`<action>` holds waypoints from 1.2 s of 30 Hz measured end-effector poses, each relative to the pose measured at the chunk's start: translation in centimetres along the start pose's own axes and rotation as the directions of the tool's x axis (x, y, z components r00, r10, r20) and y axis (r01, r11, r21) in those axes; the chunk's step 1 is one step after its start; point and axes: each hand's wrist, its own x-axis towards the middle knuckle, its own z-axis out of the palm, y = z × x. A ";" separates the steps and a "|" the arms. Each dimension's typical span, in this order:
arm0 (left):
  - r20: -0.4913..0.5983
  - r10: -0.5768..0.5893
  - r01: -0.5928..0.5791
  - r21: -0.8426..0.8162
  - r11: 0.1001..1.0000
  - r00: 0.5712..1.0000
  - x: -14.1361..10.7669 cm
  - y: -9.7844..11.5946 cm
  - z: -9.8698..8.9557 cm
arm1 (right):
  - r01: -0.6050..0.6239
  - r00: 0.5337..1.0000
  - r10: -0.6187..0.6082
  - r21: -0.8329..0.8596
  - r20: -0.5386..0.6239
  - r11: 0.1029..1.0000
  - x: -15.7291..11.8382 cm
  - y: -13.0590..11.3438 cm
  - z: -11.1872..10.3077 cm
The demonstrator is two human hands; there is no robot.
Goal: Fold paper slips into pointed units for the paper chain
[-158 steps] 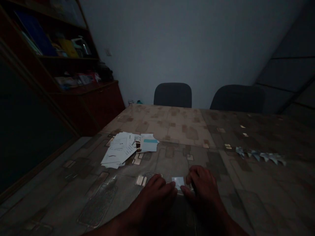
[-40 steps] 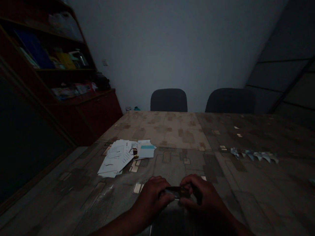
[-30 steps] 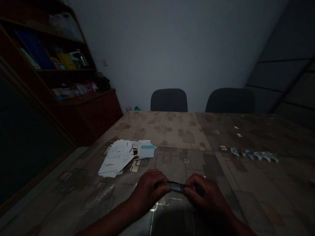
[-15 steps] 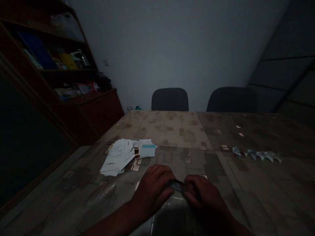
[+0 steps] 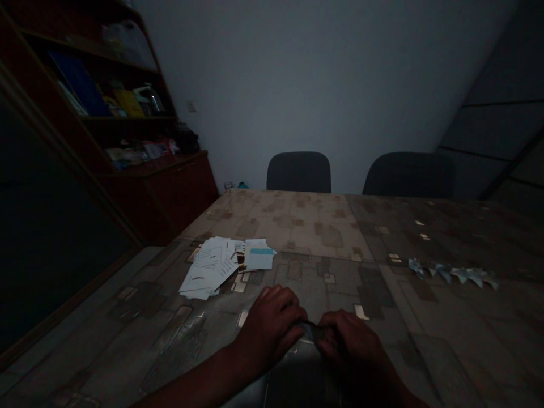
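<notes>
Close to the table's near edge, my left hand (image 5: 274,317) and my right hand (image 5: 351,340) pinch a small, thin, dark-edged piece (image 5: 313,329) between them. It looks like folded paper or card, but the dim light hides its exact kind. My left fingers curl over its left end, while the right fingers and thumb grip the other end. Ahead and to the left lies a loose pile of white printed cards (image 5: 212,266), with a blue-striped card (image 5: 260,258) on its right side. Off to the right, a row of several small folded paper pieces (image 5: 453,273) rests on the table.
A patterned cloth covers the table (image 5: 293,212). Two dark chairs (image 5: 298,171) stand at its far side, before a pale wall. On the left rises a wooden shelf unit (image 5: 178,187) holding folders, bottles and bags. A dark rectangular patch (image 5: 297,385) shows below my hands.
Both hands keep hold of the small piece, with their fingers shifted slightly. The whole view has swung a little to the left, so the table's things appear farther right.
</notes>
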 end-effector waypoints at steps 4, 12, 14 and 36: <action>0.010 0.032 -0.032 0.030 0.999 0.999 -0.2 -0.1 0.3 | -0.020 1.000 0.020 -0.008 -0.004 1.000 0.0 -0.2 0.1; 0.012 0.044 -0.044 0.014 0.999 0.999 -0.2 0.1 0.3 | -0.008 1.000 0.008 -0.017 0.004 1.000 -0.3 0.0 0.4; 0.025 0.047 -0.047 0.010 0.999 0.999 -0.3 -0.1 0.6 | 0.006 0.999 -0.005 -0.016 0.031 1.000 -0.3 0.1 0.4; 0.088 0.163 -0.175 0.148 0.973 0.983 -1.6 -0.5 1.2 | 0.213 0.958 -0.192 -0.078 0.213 0.974 -0.4 2.9 -1.6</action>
